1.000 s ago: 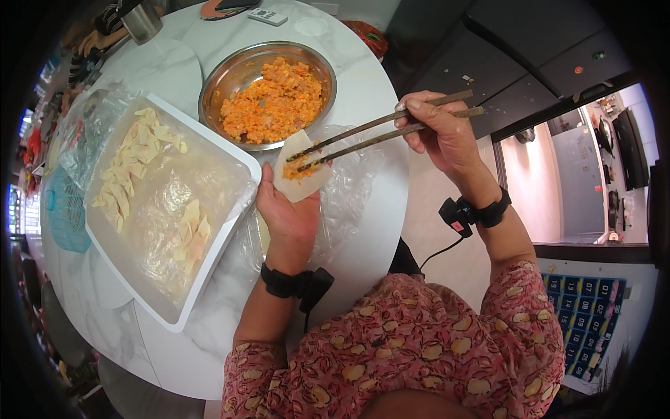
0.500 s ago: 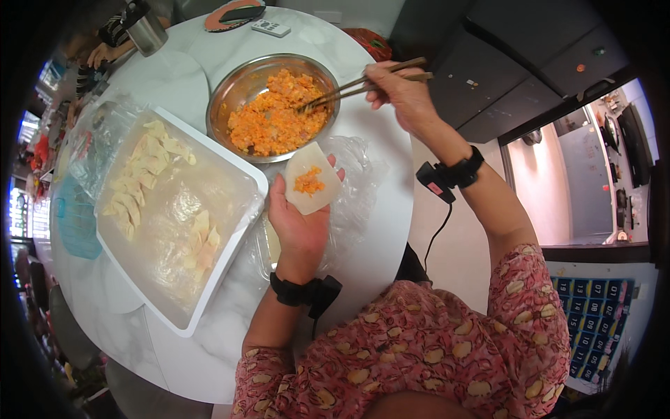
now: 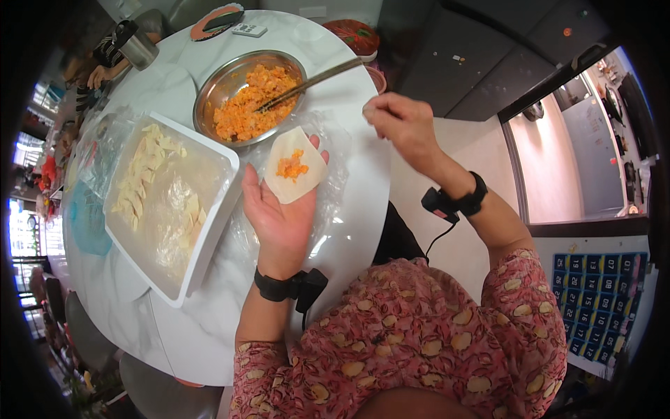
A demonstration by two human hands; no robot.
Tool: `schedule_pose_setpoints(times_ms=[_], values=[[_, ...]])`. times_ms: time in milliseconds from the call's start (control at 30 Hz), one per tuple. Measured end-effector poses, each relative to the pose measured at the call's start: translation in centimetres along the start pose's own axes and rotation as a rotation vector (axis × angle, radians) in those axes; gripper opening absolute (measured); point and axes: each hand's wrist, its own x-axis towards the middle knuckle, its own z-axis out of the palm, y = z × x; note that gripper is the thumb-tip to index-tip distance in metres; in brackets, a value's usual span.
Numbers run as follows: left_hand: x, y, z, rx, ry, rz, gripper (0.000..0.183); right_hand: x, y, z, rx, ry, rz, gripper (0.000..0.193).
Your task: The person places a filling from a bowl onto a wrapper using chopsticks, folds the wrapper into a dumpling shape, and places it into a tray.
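Note:
My left hand is palm up, a pale dumpling wrapper lying across its palm and fingers. A small heap of orange filling sits at the middle of the wrapper. My right hand hovers beyond the table's right edge with curled fingers and nothing visible in them. Just past the left hand stands a steel bowl holding more of the orange mix. Wooden chopsticks lean in it, tips in the mix and handles over the rim toward the right.
Left of the bowl, a white tray holds several folded dumplings. Clear plastic lies beneath my left hand. A steel jug, remote control and phone are at the far side. Another person's hand rests far left.
My right hand has let go of the chopsticks, which now rest in the bowl, and has drawn back toward me. The wrapper with filling stays on my left hand.

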Motion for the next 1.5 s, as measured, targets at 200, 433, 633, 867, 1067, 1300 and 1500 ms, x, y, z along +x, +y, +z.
schedule_pose_setpoints(times_ms=[200, 433, 633, 867, 1067, 1300, 1500], values=[[-3.6, -2.4, 0.9, 0.028, -0.108, -0.042, 0.064, -5.2, -0.5, 0.7, -0.041, -0.097, -0.226, 0.02], [-6.6, -4.6, -0.5, -0.002, -0.044, -0.072, 0.057, -6.5, -0.4, 2.1, 0.313, -0.372, 0.296, 0.025], [-7.3, -5.1, -2.0, 0.046, -0.02, -0.072, 0.044, -7.2, 1.2, 3.6, 0.245, -0.277, 0.126, 0.017], [-7.6, -5.5, -2.3, 0.202, 0.061, -0.026, 0.04, -8.8, 0.6, 3.4, -0.367, -0.077, -0.758, 0.015], [-7.5, -5.6, -2.7, 0.186, 0.083, -0.035, 0.037, -9.6, 0.7, 3.3, -0.419, -0.114, -0.863, 0.021], [-8.4, -4.9, -2.8, 1.664, -0.405, 0.412, 0.038, -9.6, 1.2, 3.1, -0.429, -0.103, -0.921, 0.014], [-7.2, -5.3, -3.5, 0.251, 0.025, 0.024, 0.04, -10.6, 1.3, 1.8, -0.443, -0.129, -0.9, 0.025]])
